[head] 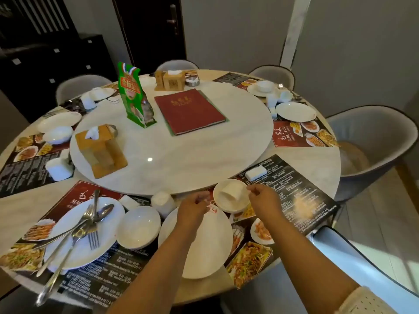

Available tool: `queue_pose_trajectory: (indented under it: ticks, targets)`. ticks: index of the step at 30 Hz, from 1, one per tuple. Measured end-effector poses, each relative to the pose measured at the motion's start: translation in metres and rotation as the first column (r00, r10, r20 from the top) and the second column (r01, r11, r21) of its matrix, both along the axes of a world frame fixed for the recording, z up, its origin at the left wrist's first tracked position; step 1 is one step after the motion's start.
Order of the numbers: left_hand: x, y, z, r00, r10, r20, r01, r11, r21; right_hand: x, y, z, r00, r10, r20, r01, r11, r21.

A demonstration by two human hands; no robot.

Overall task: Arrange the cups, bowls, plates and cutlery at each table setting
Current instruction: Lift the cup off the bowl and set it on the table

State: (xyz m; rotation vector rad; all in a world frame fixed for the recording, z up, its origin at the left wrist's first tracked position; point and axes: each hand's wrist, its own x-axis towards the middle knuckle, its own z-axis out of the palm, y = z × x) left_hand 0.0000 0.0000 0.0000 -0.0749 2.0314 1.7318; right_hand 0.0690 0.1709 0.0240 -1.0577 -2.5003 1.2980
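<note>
Large plate (204, 248) lies under left hand (193, 206); right hand (264, 200), loosely curled like the left and holding nothing, should seat cup (233, 191) upright in small bowl (229, 203).

Bare turntable (181, 164) beyond crowded settings

Both bare forearms reach forward, side by side. The left hand (194, 206) has loosely curled fingers, thumb near the fingertips. The right hand (264, 199) is likewise loosely curled, fingers pointing left. Neither plainly grips anything.
</note>
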Motion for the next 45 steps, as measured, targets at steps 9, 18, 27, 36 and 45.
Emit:
queue_pose_trajectory:
  ticks: [9,18,27,36,45]
  targets:
    - [-0.027,0.038,-0.027,0.997,-0.066,-0.039,0.057,0.978,-0.200,-0.031,0.022,-0.040,0.976,-0.036,0.215,0.052,0.996,-0.068]
    - [-0.026,0.048,-0.034,0.997,-0.045,-0.057,0.035,0.986,-0.162,-0.026,0.029,-0.055,0.983,-0.107,0.148,0.136,0.970,-0.202]
    - [-0.007,0.110,-0.025,0.989,-0.147,-0.018,0.146,0.988,-0.054,0.004,0.087,-0.043,0.971,-0.182,0.154,0.198,0.975,-0.098]
    - [0.001,0.145,-0.027,0.978,-0.201,0.065,0.200,0.980,0.020,0.012,0.123,-0.051,0.960,-0.220,0.175,0.244,0.962,-0.127]
    - [0.000,0.151,-0.033,0.989,-0.140,0.036,0.141,0.990,-0.025,0.009,0.130,-0.040,0.959,-0.168,0.230,0.165,0.986,0.034]
